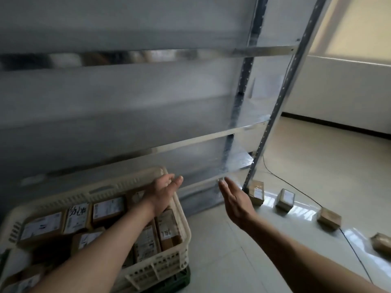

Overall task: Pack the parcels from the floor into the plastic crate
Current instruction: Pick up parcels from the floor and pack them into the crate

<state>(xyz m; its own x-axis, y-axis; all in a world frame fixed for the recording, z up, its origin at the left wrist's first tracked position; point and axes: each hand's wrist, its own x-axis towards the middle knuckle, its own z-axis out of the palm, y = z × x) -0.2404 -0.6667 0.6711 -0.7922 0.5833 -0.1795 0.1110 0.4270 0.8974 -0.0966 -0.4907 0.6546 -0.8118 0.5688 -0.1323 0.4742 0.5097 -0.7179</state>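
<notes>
Head view shows us both hands held out empty, palms turned toward each other with fingers loosely extended. Our left hand (164,192) hangs over the far right corner of the cream plastic crate (101,188), which sits at lower left and is already filled with taped cardboard parcels (108,209), their white labels facing up. Our right hand (234,199) is out over the bare floor to the right of the crate, touching nothing.

Beyond that right hand, four loose parcels lie in a line on the floor, running away to the right: the nearest parcel (256,192) sits against the foot of a metal shelving upright (275,121), just past our fingertips; a second (285,199), a third (329,218) and a fourth (382,244) at the frame edge follow, each apart from the next.

We see a pale, glossy tiled floor (211,246) with a thin black cable (296,187) crossing it. Blurred grey shelving fills the background, and a white wall stands at right.
</notes>
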